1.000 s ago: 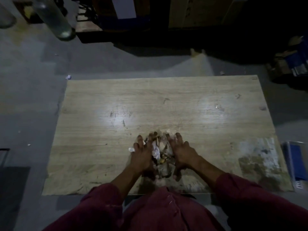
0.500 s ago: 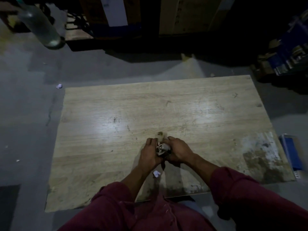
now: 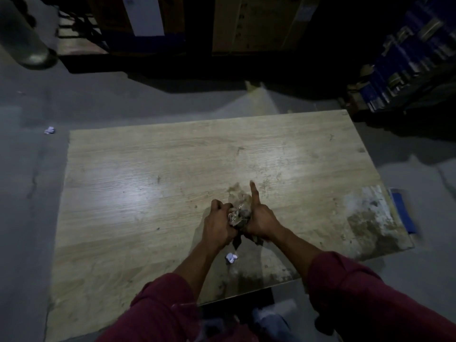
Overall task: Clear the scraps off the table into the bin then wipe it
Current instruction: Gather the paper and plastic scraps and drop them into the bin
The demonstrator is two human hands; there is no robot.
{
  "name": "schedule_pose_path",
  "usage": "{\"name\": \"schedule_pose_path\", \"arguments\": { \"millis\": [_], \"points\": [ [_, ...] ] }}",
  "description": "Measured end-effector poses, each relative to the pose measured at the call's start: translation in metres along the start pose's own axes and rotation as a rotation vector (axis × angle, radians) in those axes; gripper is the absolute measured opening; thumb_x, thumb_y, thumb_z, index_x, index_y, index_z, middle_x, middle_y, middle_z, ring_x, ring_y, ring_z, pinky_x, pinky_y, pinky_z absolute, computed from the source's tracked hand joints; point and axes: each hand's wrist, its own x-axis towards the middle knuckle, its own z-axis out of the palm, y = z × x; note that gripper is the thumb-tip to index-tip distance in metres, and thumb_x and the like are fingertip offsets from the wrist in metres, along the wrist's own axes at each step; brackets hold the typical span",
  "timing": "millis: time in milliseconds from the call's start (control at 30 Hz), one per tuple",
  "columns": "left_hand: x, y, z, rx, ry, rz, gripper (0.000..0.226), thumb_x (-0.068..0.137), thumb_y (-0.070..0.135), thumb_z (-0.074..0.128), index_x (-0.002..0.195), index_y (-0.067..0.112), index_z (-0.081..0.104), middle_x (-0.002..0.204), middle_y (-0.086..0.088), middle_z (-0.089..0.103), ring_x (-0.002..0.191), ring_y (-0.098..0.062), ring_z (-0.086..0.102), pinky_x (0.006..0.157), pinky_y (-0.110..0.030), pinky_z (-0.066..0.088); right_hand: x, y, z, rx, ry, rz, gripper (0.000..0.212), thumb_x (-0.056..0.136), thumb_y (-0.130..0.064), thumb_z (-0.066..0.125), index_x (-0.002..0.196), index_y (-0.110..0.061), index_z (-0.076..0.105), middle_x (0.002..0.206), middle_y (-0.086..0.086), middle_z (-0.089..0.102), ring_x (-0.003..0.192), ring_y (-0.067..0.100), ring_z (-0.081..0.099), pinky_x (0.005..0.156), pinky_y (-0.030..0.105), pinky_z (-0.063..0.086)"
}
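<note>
Both hands meet over the near-centre of the tabletop [image 3: 148,193], forearms angled in from the maroon sleeves [image 3: 345,280]. Left hand [image 3: 218,227]: back of hand up, fingers [image 3: 217,204] curled tight around the left side of the scrap wad [image 3: 238,214]. Right hand [image 3: 262,222]: palm pressed to the wad's right side, lower fingers wrapped under it, index finger [image 3: 253,193] sticking straight out away from the body, not on the wad. So the wad is clamped between the two hands, crumpled foil/paper mix, exact contents too dark to tell. Can't tell if it's lifted or resting on the wood.

One small white paper ball [image 3: 231,257] lies loose on the tabletop, just on the body side of the left wrist, untouched. Another white paper bit [image 3: 49,130] sits on the grey floor [image 3: 24,218], off the far-left corner. Worn whitish patch [image 3: 370,213] at the near-right of the tabletop. Blue flat object [image 3: 403,213] on the floor just beside the right edge.
</note>
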Motion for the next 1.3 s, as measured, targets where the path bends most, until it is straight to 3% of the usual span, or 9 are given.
{"name": "schedule_pose_path", "arguments": {
  "millis": [100, 200, 333, 400, 500, 633, 900, 1000, 1300],
  "points": [
    [0.003, -0.001, -0.001, -0.058, 0.026, -0.014, 0.081, 0.061, 0.052, 0.075, 0.133, 0.023, 0.05, 0.117, -0.003, 0.049, 0.101, -0.03, 0.058, 0.082, -0.043, 0.054, 0.015, -0.001, -0.001, -0.05, -0.065, 0.042, 0.136, 0.076, -0.038, 0.084, 0.159, -0.023, -0.023, 0.107, 0.012, 0.073, 0.081, 0.031, 0.066, 0.069, 0.033, 0.048],
    [0.004, 0.001, -0.005, -0.097, 0.033, -0.009, 0.093, 0.062, 0.052, 0.076, 0.144, 0.027, 0.041, 0.121, -0.004, 0.049, 0.106, -0.031, 0.059, 0.084, -0.041, 0.053, 0.024, 0.003, -0.001, -0.083, -0.084, 0.023, 0.109, 0.074, -0.039, 0.085, 0.159, -0.029, 0.018, 0.129, 0.009, 0.068, 0.113, 0.036, 0.066, 0.084, 0.032, 0.05],
    [0.003, 0.004, -0.006, -0.12, 0.03, 0.001, 0.11, 0.073, 0.047, 0.077, 0.16, 0.036, 0.011, 0.121, -0.004, 0.046, 0.092, -0.031, 0.059, 0.075, -0.038, 0.05, 0.021, 0.004, -0.006, -0.084, -0.118, -0.061, 0.068, 0.075, -0.046, 0.079, 0.136, -0.031, 0.055, 0.128, 0.004, 0.069, 0.115, 0.03, 0.066, 0.086, 0.028, 0.049],
    [0.002, 0.008, -0.01, -0.04, -0.01, 0.046, 0.096, 0.068, 0.052, 0.069, 0.155, 0.035, 0.031, 0.106, 0.002, 0.046, 0.095, -0.031, 0.056, 0.071, -0.033, 0.043, 0.016, 0.004, -0.007, -0.047, -0.107, -0.06, 0.066, 0.068, -0.052, 0.073, 0.131, -0.034, 0.063, 0.128, 0.001, 0.071, 0.116, 0.024, 0.066, 0.092, 0.029, 0.051],
    [0.0, 0.016, -0.013, 0.019, -0.056, 0.006, 0.052, 0.062, 0.048, 0.068, 0.108, 0.023, 0.067, 0.084, 0.006, 0.045, 0.095, -0.031, 0.055, 0.069, -0.033, 0.041, 0.005, 0.011, -0.003, 0.064, -0.048, -0.03, 0.05, 0.068, -0.045, 0.077, 0.117, -0.034, 0.071, 0.118, -0.003, 0.075, 0.11, 0.019, 0.068, 0.094, 0.029, 0.054],
    [-0.009, 0.034, -0.007, 0.042, -0.078, -0.058, 0.034, 0.069, 0.05, 0.071, 0.075, 0.019, 0.059, 0.086, -0.007, 0.054, 0.081, -0.032, 0.059, 0.068, -0.034, 0.047, -0.017, 0.024, -0.005, 0.151, 0.05, -0.01, 0.031, 0.07, -0.033, 0.081, 0.099, -0.03, 0.073, 0.102, -0.001, 0.076, 0.098, 0.019, 0.071, 0.085, 0.028, 0.055],
    [-0.026, 0.125, 0.028, 0.196, -0.138, 0.146, 0.021, 0.071, 0.033, 0.077, 0.073, 0.02, 0.061, 0.086, -0.008, 0.052, 0.078, -0.03, 0.057, 0.06, -0.029, 0.033, -0.092, 0.088, -0.041, 0.323, 0.327, 0.035, 0.041, 0.063, -0.027, 0.078, 0.097, -0.043, 0.062, 0.096, -0.003, 0.073, 0.097, 0.021, 0.072, 0.081, 0.034, 0.059],
    [-0.041, 0.172, 0.048, 0.255, -0.16, 0.22, 0.02, 0.069, 0.031, 0.077, 0.077, 0.017, 0.067, 0.086, -0.007, 0.051, 0.077, -0.03, 0.056, 0.058, -0.031, 0.036, -0.125, 0.121, -0.059, 0.394, 0.374, 0.068, 0.054, 0.058, -0.021, 0.081, 0.111, -0.031, 0.071, 0.108, -0.003, 0.075, 0.104, 0.018, 0.07, 0.087, 0.031, 0.056],
    [-0.104, 0.325, 0.158, 0.507, -0.278, 0.441, 0.031, 0.053, 0.039, 0.069, 0.073, 0.017, 0.061, 0.082, -0.003, 0.047, 0.078, -0.032, 0.055, 0.057, -0.033, 0.03, -0.262, 0.252, -0.108, 0.569, 0.591, 0.095, 0.045, 0.054, -0.018, 0.078, 0.089, -0.041, 0.062, 0.088, -0.008, 0.073, 0.088, 0.013, 0.071, 0.076, 0.031, 0.058]
  ]
}}
